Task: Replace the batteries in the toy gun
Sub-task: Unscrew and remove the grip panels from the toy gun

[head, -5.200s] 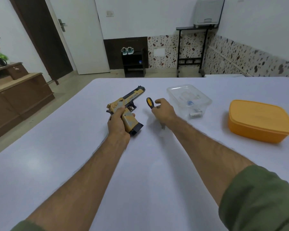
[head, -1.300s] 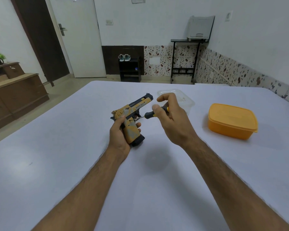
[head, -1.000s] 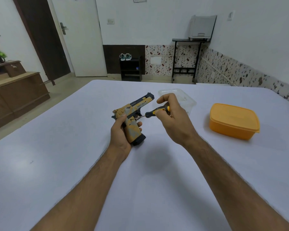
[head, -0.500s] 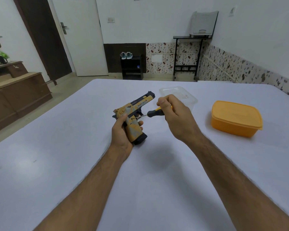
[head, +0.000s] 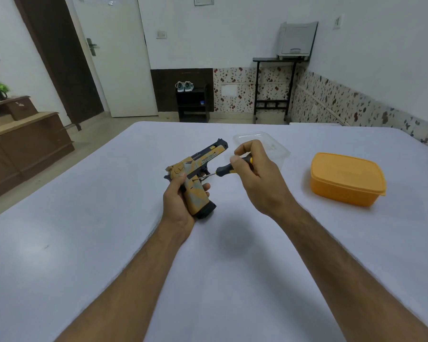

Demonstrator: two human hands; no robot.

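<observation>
The left hand (head: 181, 203) holds the toy gun (head: 197, 178) by its handle above the white surface (head: 109, 243), barrel pointing away and to the right — its grip is wrapped tight around the handle. The right hand (head: 255, 174) pinches the screwdriver (head: 229, 169) by its black-and-yellow handle, the tip set against the gun's side just above the handle. Compared with half a second ago, the tip sits lower and closer in — the pose is otherwise nearly unchanged. A clear container (head: 277, 146) lies behind the right hand; an orange lidded box (head: 346, 178) stands well to the right.
</observation>
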